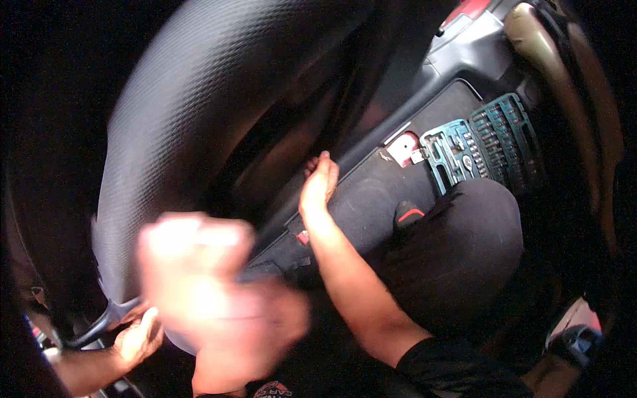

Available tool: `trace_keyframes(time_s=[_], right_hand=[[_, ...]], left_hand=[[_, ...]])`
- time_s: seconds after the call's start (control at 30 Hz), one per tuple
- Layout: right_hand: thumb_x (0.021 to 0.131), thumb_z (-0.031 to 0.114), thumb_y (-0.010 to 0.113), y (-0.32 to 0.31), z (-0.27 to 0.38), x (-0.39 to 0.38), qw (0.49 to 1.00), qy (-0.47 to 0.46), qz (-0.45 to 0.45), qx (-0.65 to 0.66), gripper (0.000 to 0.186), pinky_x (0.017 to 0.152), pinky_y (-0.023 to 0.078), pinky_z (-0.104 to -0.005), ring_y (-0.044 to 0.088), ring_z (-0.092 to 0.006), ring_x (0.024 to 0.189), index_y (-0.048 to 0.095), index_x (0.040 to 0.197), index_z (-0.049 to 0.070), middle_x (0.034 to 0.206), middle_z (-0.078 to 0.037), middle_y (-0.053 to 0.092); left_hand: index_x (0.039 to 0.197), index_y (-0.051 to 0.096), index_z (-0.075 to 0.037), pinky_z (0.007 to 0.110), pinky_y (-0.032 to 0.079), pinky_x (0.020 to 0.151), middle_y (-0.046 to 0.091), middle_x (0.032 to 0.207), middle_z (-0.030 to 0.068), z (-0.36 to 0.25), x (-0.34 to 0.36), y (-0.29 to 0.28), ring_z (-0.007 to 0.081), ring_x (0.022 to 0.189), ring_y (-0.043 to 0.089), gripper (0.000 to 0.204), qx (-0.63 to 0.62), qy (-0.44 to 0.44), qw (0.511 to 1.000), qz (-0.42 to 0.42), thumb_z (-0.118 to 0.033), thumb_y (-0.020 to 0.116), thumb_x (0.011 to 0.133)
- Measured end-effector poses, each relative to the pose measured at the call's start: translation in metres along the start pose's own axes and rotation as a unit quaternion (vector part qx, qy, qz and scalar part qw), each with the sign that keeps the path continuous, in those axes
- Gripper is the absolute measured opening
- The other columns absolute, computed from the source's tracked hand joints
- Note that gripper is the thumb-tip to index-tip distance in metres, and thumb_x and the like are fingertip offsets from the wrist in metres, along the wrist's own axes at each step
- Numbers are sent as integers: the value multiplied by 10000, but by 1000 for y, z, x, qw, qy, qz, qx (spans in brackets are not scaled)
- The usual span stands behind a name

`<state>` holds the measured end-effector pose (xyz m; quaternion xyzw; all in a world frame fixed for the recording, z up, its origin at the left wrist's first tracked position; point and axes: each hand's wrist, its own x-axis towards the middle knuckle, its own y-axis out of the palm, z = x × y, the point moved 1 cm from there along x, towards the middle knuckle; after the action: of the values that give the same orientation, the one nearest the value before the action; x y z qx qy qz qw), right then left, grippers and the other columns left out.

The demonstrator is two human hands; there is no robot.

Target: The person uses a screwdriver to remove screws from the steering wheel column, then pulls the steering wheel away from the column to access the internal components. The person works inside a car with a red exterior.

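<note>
My left hand (199, 285) is close and badly smeared by motion in front of the black textured panel (152, 106); its fingers cannot be made out, nor whether anything is in them. Farther right, my bare right arm reaches out from a black sleeve. My right hand (320, 186) hangs beside the dark recess under the panel, above the edge of the grey carpet (371, 186). Its fingers are loosely bent, the thumb stands apart, and no held thing shows. At the lower left, another person's hand (138, 339) touches the lower end of the panel.
A teal socket set case (458, 156) lies opened out on the carpet, beside a red and white item (403, 148). A dark-trousered knee (478, 219) and a red-striped shoe (408, 213) are near it. A small red piece (303, 237) lies by my right forearm.
</note>
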<state>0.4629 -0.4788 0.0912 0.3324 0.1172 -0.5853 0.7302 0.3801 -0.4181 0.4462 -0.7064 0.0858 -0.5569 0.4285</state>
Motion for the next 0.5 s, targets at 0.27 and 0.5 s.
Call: trace_keyframes(time_s=[0.27,0.5], right_hand=[[1001,584,426,12,47,-35,976,194,95,33,793,1157,292,-416,407,-329,1383,383,1481,-45,1521,-216,403],[1012,500,464,13,50,-16,974,219,43,43,607,974,421,-369,559,-248,1095,569,1273,-38,1224,-148,603]], left_hand=[[1167,663,-14,465,522,914,690,1111,239,67,-39,121,415,996,676,640,165,-287,851,407,-588,587,893],[922,747,-59,445,547,741,731,907,180,39,-22,160,359,815,709,553,182,-282,899,281,-592,606,882]])
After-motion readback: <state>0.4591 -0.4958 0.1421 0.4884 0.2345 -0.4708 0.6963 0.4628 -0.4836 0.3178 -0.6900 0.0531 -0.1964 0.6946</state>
